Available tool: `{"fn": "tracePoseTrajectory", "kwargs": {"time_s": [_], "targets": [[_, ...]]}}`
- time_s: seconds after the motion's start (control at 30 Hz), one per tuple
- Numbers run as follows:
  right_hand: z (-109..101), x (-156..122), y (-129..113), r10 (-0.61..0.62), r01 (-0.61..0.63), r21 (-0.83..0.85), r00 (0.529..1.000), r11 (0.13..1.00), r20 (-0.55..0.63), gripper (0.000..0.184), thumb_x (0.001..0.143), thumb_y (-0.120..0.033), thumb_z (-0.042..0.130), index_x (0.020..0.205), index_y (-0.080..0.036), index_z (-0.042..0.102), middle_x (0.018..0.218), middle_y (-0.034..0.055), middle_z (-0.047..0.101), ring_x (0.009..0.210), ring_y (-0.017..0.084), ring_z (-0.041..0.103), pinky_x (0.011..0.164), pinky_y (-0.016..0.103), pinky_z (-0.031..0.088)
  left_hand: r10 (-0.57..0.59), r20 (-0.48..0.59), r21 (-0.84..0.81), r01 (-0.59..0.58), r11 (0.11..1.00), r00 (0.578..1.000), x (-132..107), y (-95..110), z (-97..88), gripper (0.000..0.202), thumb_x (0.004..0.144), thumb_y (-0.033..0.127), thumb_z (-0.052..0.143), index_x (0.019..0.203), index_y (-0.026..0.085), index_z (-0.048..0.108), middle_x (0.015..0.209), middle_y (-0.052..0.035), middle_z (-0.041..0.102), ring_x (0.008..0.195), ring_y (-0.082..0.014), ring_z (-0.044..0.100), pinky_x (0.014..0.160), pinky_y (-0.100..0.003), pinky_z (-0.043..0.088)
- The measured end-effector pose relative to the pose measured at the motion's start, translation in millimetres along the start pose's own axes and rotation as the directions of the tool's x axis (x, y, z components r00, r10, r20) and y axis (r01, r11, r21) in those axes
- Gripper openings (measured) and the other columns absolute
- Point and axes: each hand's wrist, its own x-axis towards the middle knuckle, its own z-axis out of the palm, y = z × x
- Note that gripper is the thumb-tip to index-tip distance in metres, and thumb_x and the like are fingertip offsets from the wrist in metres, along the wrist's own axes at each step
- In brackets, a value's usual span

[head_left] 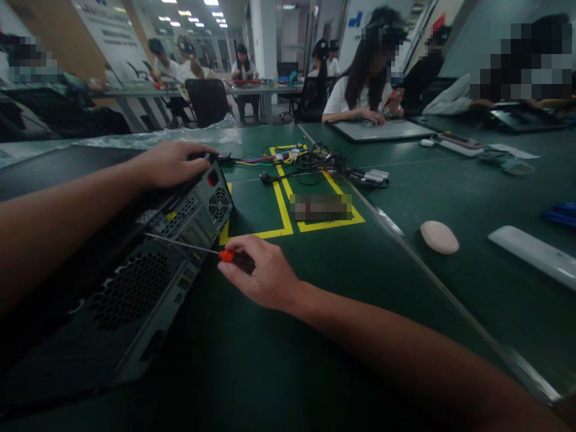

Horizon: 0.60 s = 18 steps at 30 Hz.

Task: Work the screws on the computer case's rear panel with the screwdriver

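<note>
A black desktop computer case (67,157) lies at the left, its metal back panel (135,336) with vents and ports turned toward the right. My left hand (173,163) rests on the case's top near the far rear corner, fingers stretched out. In my right hand (261,270) is a screwdriver (226,256), pinched by its orange end between thumb and fingers. Its long thin shaft points left, and the tip meets the upper edge of the back panel, where any screw is too small to make out.
Beyond the case lie tangled cables (319,157) and yellow tape outlines (285,216) on the green table (351,360). A blurred-out item sits inside one outline. To the right are a pale rounded object (440,237) and a white bar (535,255). Several people sit farther back.
</note>
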Motion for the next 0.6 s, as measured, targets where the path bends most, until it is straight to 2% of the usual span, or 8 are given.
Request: {"fn": "tracePoseTrajectory", "kwargs": {"time_s": [0.1, 0.27, 0.47, 0.6], "targets": [[-0.5, 0.0, 0.4, -0.025, 0.025, -0.003, 1.0, 1.0, -0.01, 0.028, 0.102, -0.042, 0.065, 0.115, -0.018, 0.066, 0.104, 0.0066, 0.074, 0.086, 0.017, 0.07, 0.079, 0.03, 0.056, 0.006, 0.002, 0.006, -0.006, 1.0, 1.0, -0.8, 1.2, -0.8, 0.073, 0.093, 0.054, 0.039, 0.151, 0.019, 0.064, 0.138, -0.0144, 0.071, 0.126, -0.0383, 0.065, 0.11, -0.05, 0.047], [-2.6, 0.7, 0.6, -0.047, 0.047, -0.074, 0.999, 0.996, -0.003, 0.031, 0.104, -0.046, 0.061, 0.115, -0.018, 0.069, 0.105, 0.0083, 0.075, 0.095, 0.02, 0.07, 0.086, 0.034, 0.054, -0.006, 0.004, 0.005, 0.006, 1.0, 1.0, -2.7, 4.7, -1.7, 0.073, 0.092, 0.054, 0.038, 0.151, 0.019, 0.064, 0.137, -0.0134, 0.071, 0.126, -0.0372, 0.065, 0.109, -0.05, 0.048], [-2.2, 1.2, 1.5, -0.043, 0.045, -0.068, 0.999, 0.997, 0.032, 0.036, 0.107, -0.049, 0.054, 0.113, -0.017, 0.07, 0.105, 0.0089, 0.075, 0.096, 0.021, 0.071, 0.089, 0.035, 0.054, 0.004, -0.001, -0.004, -0.004, 1.0, 1.0, -2.2, 4.4, -0.9, 0.076, 0.091, 0.055, 0.037, 0.151, 0.017, 0.064, 0.141, -0.0148, 0.069, 0.129, -0.0376, 0.063, 0.111, -0.051, 0.046], [-0.8, 0.2, 1.1, -0.045, 0.045, -0.037, 0.999, 0.998, -0.003, 0.037, 0.104, -0.05, 0.059, 0.121, -0.018, 0.067, 0.109, 0.0081, 0.075, 0.097, 0.02, 0.072, 0.089, 0.034, 0.056, 0.009, -0.004, -0.008, -0.009, 1.0, 1.0, -1.3, 2.6, -0.1, 0.077, 0.09, 0.057, 0.037, 0.151, 0.016, 0.064, 0.138, -0.0154, 0.07, 0.126, -0.0376, 0.064, 0.11, -0.051, 0.047]]}}
